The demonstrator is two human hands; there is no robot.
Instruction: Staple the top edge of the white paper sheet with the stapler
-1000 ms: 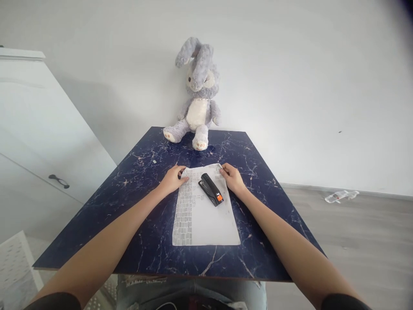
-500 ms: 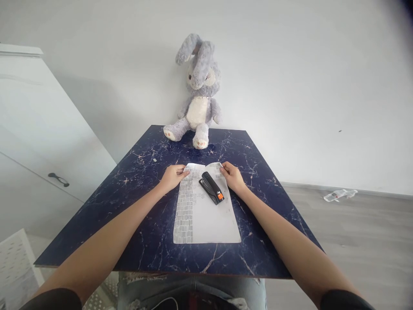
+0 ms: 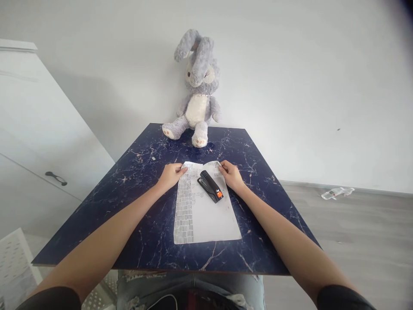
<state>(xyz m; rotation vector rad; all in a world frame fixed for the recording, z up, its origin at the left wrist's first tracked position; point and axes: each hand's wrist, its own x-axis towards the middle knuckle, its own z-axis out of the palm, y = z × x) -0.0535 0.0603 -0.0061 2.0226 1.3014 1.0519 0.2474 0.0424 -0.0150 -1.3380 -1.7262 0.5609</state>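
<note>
A sheet of paper [image 3: 213, 221] lies on the dark blue marbled table, with grey brick-like marks along its left side and small writing near the top. A black stapler [image 3: 210, 186] with an orange patch rests slantwise on its upper half. My left hand [image 3: 171, 175] pinches the paper's top left corner between thumb and fingers. At the top right corner my right hand [image 3: 231, 174] grips the paper the same way. The top edge is raised slightly at both corners and dips between them. Neither hand touches the stapler.
A grey plush rabbit [image 3: 197, 107] sits at the table's [image 3: 135, 241] far edge against the wall. To the left stands a white cabinet [image 3: 41, 129] with a dark handle. Clear plastic bottles [image 3: 337, 193] lie on the floor at right.
The whole view has shifted slightly. Both hands still hold the paper's top corners, and the stapler remains on the sheet.
</note>
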